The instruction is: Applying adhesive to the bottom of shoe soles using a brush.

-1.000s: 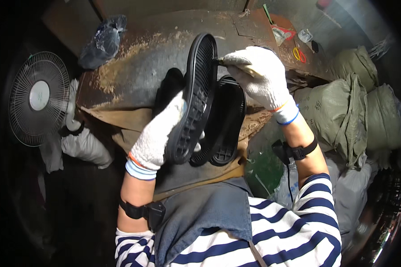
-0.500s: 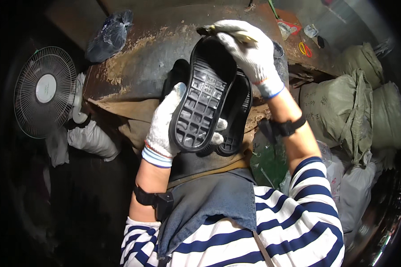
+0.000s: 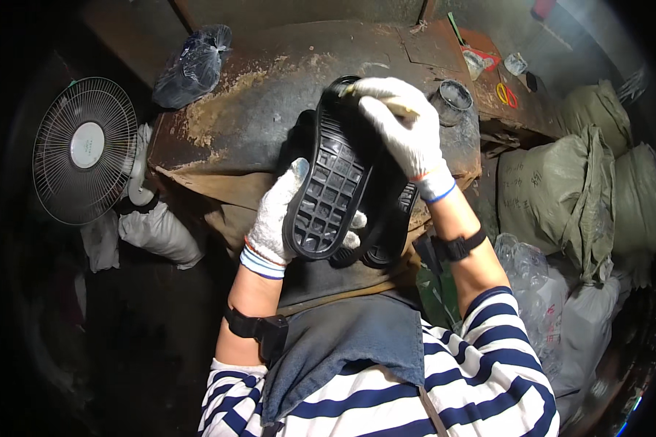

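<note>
Head view: gripping a black shoe sole (image 3: 332, 186) in the gloved left hand (image 3: 271, 211), with thumb along the near left rim and fingertips (image 3: 352, 239) curled underneath, showing again past the right edge. Closed firmly around the sole's lower half, by the look of it. Holding the gloved right hand (image 3: 408, 120) at the far end of the same sole, with fingers bent together around what looks like a slim yellowish thing (image 3: 404, 111), mostly covered and too small to name. Cannot tell whether also pinching the rim there.

Tilted, with hollow side up, between the two sets of fingers: square cells nearest the left fingers, fine cross ribs toward the right ones. Note another black sole (image 3: 395, 237) just right of the left fingertips and below the right fingers, partly hidden.

Judged light, fairly stiff along the raised rim, probably rubbery and a little springy through the middle; hardly fragile. Likely to grip well against knitted gloves, less surely on the smooth outer wall. Best taken by the rim at the gridded end, with thumb on one side and fingers beneath, to steady the far end against pressure.

See also a worn bench (image 3: 255, 124) beyond both sets of fingers, a grey tin (image 3: 454, 96) just right of the right fingers, and scissors (image 3: 506, 95) farther out that way.
</note>
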Available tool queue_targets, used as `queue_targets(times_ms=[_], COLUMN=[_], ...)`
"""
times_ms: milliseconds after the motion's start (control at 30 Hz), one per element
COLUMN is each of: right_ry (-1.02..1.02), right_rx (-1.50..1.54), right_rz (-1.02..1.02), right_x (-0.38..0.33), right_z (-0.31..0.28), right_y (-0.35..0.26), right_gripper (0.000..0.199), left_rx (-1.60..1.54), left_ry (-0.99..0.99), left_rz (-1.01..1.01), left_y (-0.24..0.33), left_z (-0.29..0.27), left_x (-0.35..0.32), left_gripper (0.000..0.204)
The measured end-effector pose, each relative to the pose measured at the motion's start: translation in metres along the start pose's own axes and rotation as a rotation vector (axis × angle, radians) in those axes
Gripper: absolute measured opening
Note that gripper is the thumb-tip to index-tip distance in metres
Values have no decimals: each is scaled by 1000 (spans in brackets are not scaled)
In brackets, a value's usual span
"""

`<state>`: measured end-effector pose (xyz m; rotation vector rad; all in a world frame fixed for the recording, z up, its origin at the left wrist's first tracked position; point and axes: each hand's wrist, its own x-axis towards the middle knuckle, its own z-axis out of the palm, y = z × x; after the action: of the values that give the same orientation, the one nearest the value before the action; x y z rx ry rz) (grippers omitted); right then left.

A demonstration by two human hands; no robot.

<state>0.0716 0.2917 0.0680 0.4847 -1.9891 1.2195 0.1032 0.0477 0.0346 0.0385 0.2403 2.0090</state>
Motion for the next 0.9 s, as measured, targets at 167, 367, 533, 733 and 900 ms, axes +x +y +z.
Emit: queue_targets(times_ms=[167, 367, 533, 733, 900], right_ry=[142, 87, -168, -52, -183], right_rx=[-437, -39, -113, 45, 130], right_rz=[72, 56, -276, 180, 96], right_x=[13, 6, -14, 12, -12], right_z=[-15, -2, 7, -9, 15], right_y=[4, 7, -25, 22, -10], right_gripper=[12, 15, 19, 15, 15], left_rx=[33, 123, 25, -104, -119], left_ry=[80, -1, 17, -55, -99], left_rz=[26, -54, 52, 8, 63], left_y=[-2, 4, 6, 3, 2], left_z=[5, -3, -15, 0, -16], left_x=[-2, -1, -10, 0, 8], left_gripper=[74, 75, 79, 80, 77])
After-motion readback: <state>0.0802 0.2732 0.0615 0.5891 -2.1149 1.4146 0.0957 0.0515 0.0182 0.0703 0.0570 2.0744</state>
